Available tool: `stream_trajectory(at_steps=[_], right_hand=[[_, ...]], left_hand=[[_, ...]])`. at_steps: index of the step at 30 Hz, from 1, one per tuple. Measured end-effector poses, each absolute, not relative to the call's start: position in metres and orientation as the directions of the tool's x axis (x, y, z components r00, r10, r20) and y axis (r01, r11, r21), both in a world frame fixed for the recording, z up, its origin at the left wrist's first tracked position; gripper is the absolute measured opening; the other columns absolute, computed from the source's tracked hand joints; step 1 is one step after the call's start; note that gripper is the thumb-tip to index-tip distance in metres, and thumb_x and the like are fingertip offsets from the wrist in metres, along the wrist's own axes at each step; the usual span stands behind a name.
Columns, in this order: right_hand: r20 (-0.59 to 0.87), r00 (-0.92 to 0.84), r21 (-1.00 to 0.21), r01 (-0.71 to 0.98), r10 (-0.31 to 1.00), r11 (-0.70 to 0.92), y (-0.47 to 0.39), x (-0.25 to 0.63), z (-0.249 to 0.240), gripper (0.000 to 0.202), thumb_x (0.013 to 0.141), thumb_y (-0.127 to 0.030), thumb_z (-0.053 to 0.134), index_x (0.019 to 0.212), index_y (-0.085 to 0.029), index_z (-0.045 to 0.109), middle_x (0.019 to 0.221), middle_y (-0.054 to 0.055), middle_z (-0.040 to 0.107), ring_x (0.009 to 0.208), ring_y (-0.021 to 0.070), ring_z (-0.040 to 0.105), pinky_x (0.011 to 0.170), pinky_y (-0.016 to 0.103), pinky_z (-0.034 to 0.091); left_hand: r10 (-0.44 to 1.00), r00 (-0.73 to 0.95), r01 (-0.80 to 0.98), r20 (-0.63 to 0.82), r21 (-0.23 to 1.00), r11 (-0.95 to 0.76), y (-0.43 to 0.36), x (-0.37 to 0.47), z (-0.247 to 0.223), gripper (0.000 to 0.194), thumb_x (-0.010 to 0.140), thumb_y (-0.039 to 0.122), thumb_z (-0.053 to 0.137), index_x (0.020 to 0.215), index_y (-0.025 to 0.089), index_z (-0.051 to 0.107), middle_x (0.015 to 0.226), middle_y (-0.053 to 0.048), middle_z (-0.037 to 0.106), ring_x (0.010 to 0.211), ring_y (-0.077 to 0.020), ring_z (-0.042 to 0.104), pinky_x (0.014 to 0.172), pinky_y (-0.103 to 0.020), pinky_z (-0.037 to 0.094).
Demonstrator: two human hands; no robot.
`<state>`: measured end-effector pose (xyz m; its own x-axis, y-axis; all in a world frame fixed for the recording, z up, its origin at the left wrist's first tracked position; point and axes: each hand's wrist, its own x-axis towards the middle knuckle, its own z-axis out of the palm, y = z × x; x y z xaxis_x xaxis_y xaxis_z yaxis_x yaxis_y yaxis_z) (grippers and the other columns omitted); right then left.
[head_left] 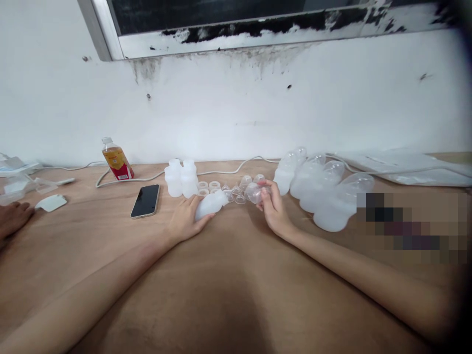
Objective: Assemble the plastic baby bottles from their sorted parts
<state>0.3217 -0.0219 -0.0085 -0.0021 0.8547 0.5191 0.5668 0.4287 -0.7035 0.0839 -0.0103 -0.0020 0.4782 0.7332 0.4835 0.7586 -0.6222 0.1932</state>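
My left hand (187,216) is wrapped around a frosted white baby bottle (210,206), tilted with its neck to the right. Between the fingers of my right hand (273,205) is a clear dome-shaped bottle cap (254,192), held just right of the bottle's neck. Several clear bottle teats (240,198) stand behind and between the hands. White collar rings (214,186) sit behind the held bottle, and more clear caps (245,182) are by the right fingers. Left of these, frosted bottles without caps (181,179) stand in a cluster.
At the right are several bottles with clear domes (328,196). A phone (145,201) and a drink bottle (118,160) are at the left. A cable (236,172) runs along the wall. Another person's hand (15,219) rests at the far left near a white plastic piece (51,202).
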Motion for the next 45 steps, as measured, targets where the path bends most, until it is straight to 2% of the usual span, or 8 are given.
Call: stream_trajectory(at_steps=[2,5,16,20,23,32,37,45], right_hand=[[0.492,0.082,-0.805,0.422,0.867,0.417,-0.020,0.321,-0.011,0.031,0.086,-0.044,0.017,0.106,-0.025,0.030,0.085,0.005,0.046,0.067,0.0154,0.049,0.058,0.028,0.042],[0.476,0.134,-0.848,0.334,0.869,0.412,-0.017,0.320,-0.014,0.030,0.085,-0.047,0.023,0.102,-0.025,0.034,0.083,0.004,0.045,0.068,0.0141,0.048,0.058,0.026,0.042],[0.560,0.074,-0.800,0.307,0.825,0.515,-0.015,0.319,-0.016,0.029,0.086,-0.044,0.027,0.104,-0.023,0.036,0.070,0.000,0.043,0.058,0.0132,0.044,0.060,0.029,0.041],[0.578,-0.023,-0.764,0.336,0.816,0.550,-0.020,0.313,-0.011,0.029,0.085,-0.040,0.035,0.109,-0.024,0.033,0.092,0.004,0.044,0.060,0.0118,0.049,0.066,0.032,0.043],[0.578,-0.062,-0.757,0.330,0.813,0.564,-0.023,0.309,-0.009,0.029,0.084,-0.037,0.038,0.109,-0.024,0.032,0.104,0.007,0.040,0.065,0.0117,0.051,0.068,0.032,0.044],[0.577,-0.143,-0.759,0.269,0.804,0.593,-0.025,0.307,-0.007,0.026,0.083,-0.033,0.042,0.106,-0.023,0.035,0.103,0.006,0.040,0.068,0.0114,0.050,0.069,0.031,0.045],[0.545,-0.173,-0.816,0.118,0.820,0.566,-0.021,0.306,-0.007,0.026,0.079,-0.034,0.048,0.101,-0.024,0.037,0.104,0.006,0.042,0.087,0.0152,0.049,0.074,0.030,0.046],[0.518,-0.130,-0.842,0.095,0.845,0.531,-0.019,0.306,-0.010,0.025,0.078,-0.033,0.051,0.098,-0.024,0.040,0.103,0.005,0.045,0.082,0.0138,0.051,0.071,0.030,0.047]], left_hand=[[0.742,0.468,0.761,0.480,0.208,-0.615,-0.009,0.083,-0.003,0.040,0.077,0.046,0.042,0.103,0.015,0.043,0.096,-0.008,0.055,0.089,-0.0222,0.051,0.078,-0.035,0.041],[0.748,0.463,0.764,0.477,0.214,-0.609,-0.009,0.083,-0.004,0.041,0.078,0.046,0.041,0.104,0.015,0.042,0.097,-0.008,0.054,0.090,-0.0220,0.051,0.078,-0.035,0.040],[0.783,0.437,0.781,0.443,0.245,-0.575,-0.012,0.085,0.000,0.046,0.076,0.049,0.042,0.107,0.015,0.042,0.098,-0.008,0.056,0.089,-0.0218,0.053,0.076,-0.032,0.041],[0.850,0.351,0.802,0.394,0.343,-0.490,-0.018,0.090,0.003,0.048,0.076,0.050,0.040,0.110,0.017,0.041,0.090,-0.007,0.059,0.078,-0.0212,0.057,0.064,-0.030,0.042],[0.836,0.400,0.786,0.376,0.329,-0.524,-0.023,0.093,0.006,0.046,0.075,0.050,0.042,0.109,0.019,0.043,0.090,-0.006,0.060,0.078,-0.0219,0.057,0.064,-0.031,0.042],[0.808,0.446,0.792,0.385,0.252,-0.557,-0.021,0.091,0.001,0.050,0.074,0.052,0.042,0.113,0.020,0.042,0.090,-0.007,0.062,0.075,-0.0227,0.059,0.062,-0.032,0.044],[0.767,0.514,0.762,0.384,0.206,-0.613,-0.021,0.089,0.003,0.052,0.074,0.051,0.043,0.116,0.020,0.041,0.095,-0.008,0.061,0.082,-0.0234,0.058,0.067,-0.032,0.044],[0.789,0.412,0.794,0.457,0.245,-0.556,-0.021,0.091,0.002,0.046,0.074,0.051,0.044,0.108,0.020,0.045,0.095,-0.007,0.061,0.082,-0.0222,0.059,0.065,-0.031,0.045]])
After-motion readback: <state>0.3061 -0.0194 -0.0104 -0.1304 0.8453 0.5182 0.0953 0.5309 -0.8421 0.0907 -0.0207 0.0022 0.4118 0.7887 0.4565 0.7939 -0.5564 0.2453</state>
